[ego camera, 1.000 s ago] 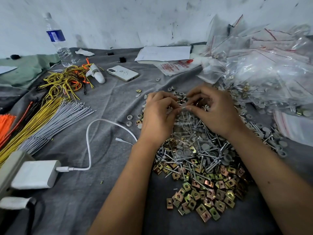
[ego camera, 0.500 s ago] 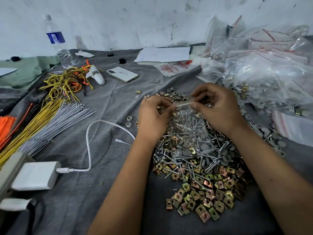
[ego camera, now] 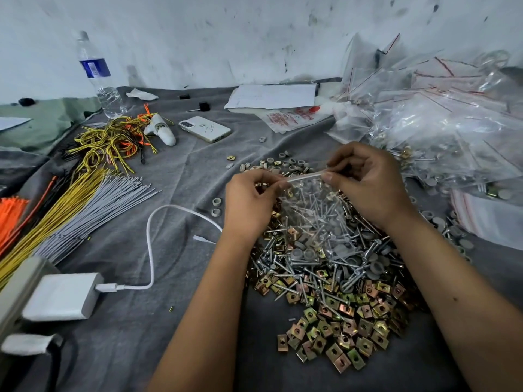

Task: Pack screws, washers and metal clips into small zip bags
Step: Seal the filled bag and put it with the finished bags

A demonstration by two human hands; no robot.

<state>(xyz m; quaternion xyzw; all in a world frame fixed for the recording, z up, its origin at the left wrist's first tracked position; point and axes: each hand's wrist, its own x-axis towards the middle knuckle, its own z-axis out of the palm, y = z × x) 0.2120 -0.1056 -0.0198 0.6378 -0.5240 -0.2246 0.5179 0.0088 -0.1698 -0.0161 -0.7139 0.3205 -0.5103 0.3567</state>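
Note:
A small clear zip bag [ego camera: 310, 205] hangs between my hands over the parts pile, with screws and grey washers visible inside it. My left hand [ego camera: 249, 202] pinches the left end of its zip strip and my right hand [ego camera: 368, 185] pinches the right end. Below lies a heap of silver screws [ego camera: 319, 267], grey washers [ego camera: 376, 265] and brass-coloured metal clips [ego camera: 339, 332] on the grey cloth [ego camera: 169, 321]. More washers [ego camera: 285, 164] lie scattered beyond my hands.
A large pile of filled zip bags [ego camera: 441, 131] fills the right side. Left are bundles of yellow, grey and orange wires [ego camera: 68, 210], a white charger [ego camera: 62, 295] with cable, a phone [ego camera: 205, 128], a water bottle [ego camera: 97, 75] and papers [ego camera: 273, 96].
My hands have drawn apart along the top of the bag, stretching the zip strip out between them. The bag now hangs more visibly over the pile.

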